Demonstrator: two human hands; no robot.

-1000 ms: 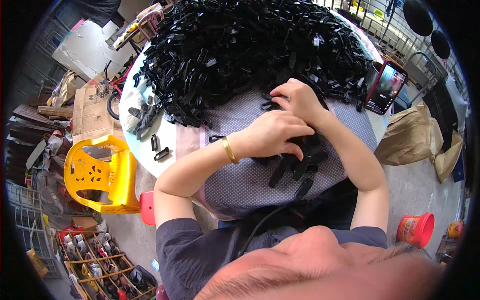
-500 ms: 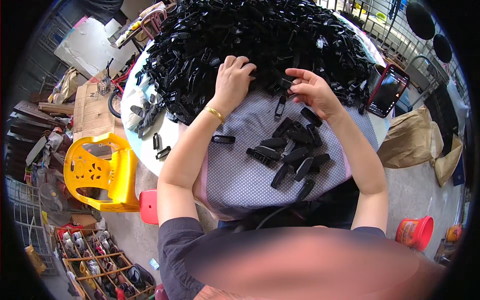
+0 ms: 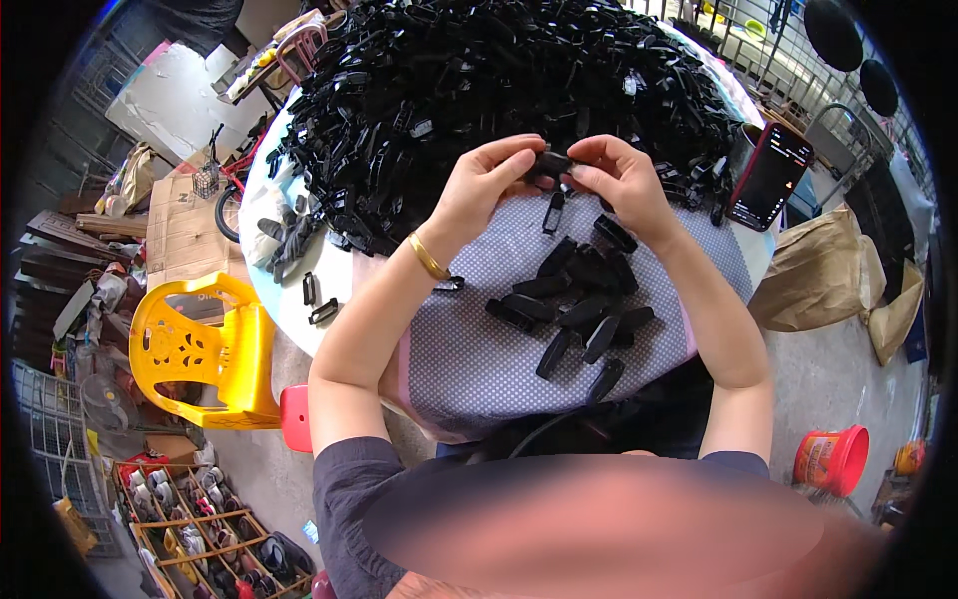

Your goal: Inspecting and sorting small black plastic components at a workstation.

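A small black plastic part [image 3: 548, 168] is held between both hands above the cloth, at the front edge of a big heap of similar parts [image 3: 479, 75]. My left hand [image 3: 487, 185] pinches its left end, a gold bangle on the wrist. Thumb and fingers of my right hand [image 3: 623, 188] close on its right end. Whether it is one piece or two being pressed together cannot be made out. Just below stands a narrow part with a clear window [image 3: 552, 214]. A small pile of rounded black pieces [image 3: 591, 283] lies on the dotted grey cloth [image 3: 459, 349] nearer me.
A phone [image 3: 770, 178] with its screen lit leans at the table's right edge. Loose black frames [image 3: 321, 310] and dark gloves [image 3: 291, 240] lie on the left. Around the table are a yellow chair [image 3: 239, 349], a red stool [image 3: 296, 419], a red bucket [image 3: 850, 461] and a shoe rack [image 3: 205, 519].
My left hand has left the heap and moved right to meet my right hand. Both now grip the black part, which only the right hand held before.
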